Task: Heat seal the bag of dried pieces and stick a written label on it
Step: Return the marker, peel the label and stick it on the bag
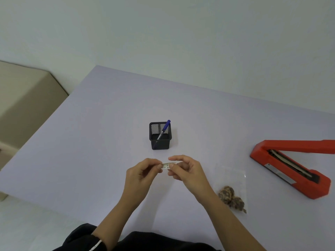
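A small pale label is pinched between the fingertips of my left hand and my right hand, held just above the table in front of me. To the right of my right forearm lies a clear plastic bag flat on the table, with brown dried pieces gathered at its near end. The red heat sealer sits at the far right with its arm raised open. A blue pen stands in a black mesh holder beyond my hands.
The pale lilac table ends at the left in a diagonal edge, with beige furniture beyond it. A plain wall runs behind the table's far edge.
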